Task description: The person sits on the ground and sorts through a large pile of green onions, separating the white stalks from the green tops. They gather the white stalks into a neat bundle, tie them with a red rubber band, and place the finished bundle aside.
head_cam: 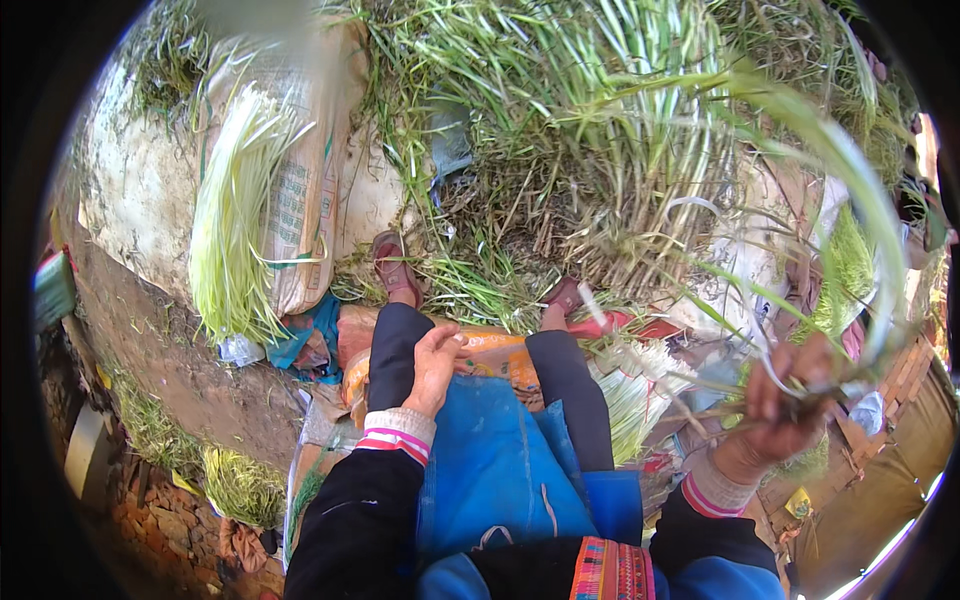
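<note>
My right hand (787, 405) is closed around a few long green plant stalks (832, 135). They are blurred and arch up and over beyond the hand. My left hand (435, 360) is over my left knee, its fingers loosely bent and apart, with nothing visible in it. A blue plastic sheet (502, 465) lies over my lap between the two hands. Past my feet is a large heap of green stalks (645, 165), with brownish root ends towards me. Pale trimmed stalks (637, 390) lie beside my right leg.
A bundle of pale yellow-green stalks (240, 217) lies on a printed woven sack (300, 195) at the left. Another bundle (244, 484) is at lower left, near broken bricks (165, 532). Blue cloth (311, 341) lies beside my left foot. Brown tarpaulin (862, 510) covers the lower right.
</note>
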`<state>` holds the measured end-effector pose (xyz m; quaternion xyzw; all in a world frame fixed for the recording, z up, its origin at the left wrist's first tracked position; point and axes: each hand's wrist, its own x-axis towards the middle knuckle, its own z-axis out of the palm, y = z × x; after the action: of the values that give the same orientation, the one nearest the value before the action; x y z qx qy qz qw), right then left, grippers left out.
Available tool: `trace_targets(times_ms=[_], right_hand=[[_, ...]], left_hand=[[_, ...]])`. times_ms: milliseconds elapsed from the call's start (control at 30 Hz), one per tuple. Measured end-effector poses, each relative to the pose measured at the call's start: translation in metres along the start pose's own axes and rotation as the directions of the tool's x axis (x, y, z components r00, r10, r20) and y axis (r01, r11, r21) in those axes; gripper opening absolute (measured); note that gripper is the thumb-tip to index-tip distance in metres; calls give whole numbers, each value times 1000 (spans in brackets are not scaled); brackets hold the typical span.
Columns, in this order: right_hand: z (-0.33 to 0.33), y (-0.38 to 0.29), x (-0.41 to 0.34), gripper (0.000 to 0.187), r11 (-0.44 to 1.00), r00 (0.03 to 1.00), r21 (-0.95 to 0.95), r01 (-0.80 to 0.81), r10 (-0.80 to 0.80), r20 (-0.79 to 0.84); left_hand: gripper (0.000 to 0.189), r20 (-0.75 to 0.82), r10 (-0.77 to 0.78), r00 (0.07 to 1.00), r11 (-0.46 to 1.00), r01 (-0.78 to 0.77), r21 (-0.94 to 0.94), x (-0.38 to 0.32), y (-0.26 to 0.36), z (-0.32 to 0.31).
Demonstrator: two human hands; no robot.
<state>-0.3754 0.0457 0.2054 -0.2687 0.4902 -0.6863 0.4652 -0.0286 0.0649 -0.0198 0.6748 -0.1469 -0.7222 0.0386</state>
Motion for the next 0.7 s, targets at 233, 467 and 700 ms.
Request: trace_targets(times_ms=[233, 467, 700], right_hand=[[-7, -40, 18, 21, 983, 993, 138, 118, -117, -19], [-77, 120, 69, 38, 619, 709, -376, -690, 471, -525], [-132, 196, 19, 37, 605, 711, -427, -672, 363, -602]], left_hand=[[26, 30, -56, 998, 992, 53, 116, -62, -27, 5], [31, 164, -166, 972, 946, 111, 304, -91, -52, 25], [29, 162, -94, 982, 872, 3, 489, -83, -67, 14]])
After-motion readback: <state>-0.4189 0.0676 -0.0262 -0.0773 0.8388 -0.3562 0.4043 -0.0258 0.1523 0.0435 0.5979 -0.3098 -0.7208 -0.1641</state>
